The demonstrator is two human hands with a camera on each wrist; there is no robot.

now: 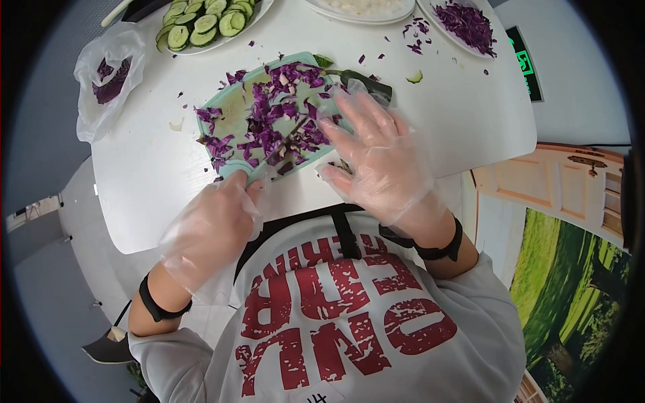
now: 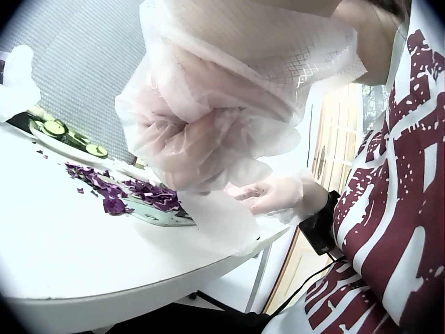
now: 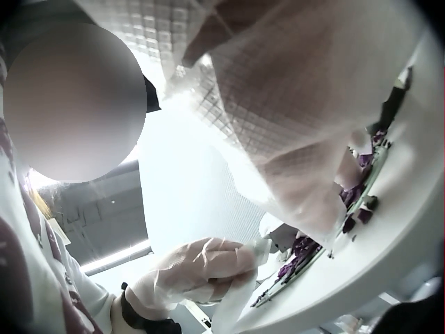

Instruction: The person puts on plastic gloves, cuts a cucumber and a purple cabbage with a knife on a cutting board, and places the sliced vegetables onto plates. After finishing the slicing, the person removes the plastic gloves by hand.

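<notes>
My left hand (image 1: 218, 205), in a clear plastic glove, grips the pale green handle of a knife (image 1: 236, 167). The dark blade slants across a light green cutting board (image 1: 232, 107), among chopped purple cabbage (image 1: 267, 138). Curled fingers of this hand fill the upper part of the left wrist view. My right hand (image 1: 383, 151), gloved as well, spreads its fingers at the board's right edge, with fingertips near the cabbage bits. Just beyond those fingertips lies a dark green cucumber piece (image 1: 368, 86), partly covered by the glove.
Sliced cucumber (image 1: 205, 25) fills a plate at the back left. A plastic bag (image 1: 87, 111) with purple cabbage sits at the left. Shredded cabbage (image 1: 463, 27) lies on a plate at the back right, beside a plate of white pieces (image 1: 363, 7). Cabbage scraps dot the white table (image 1: 470, 114).
</notes>
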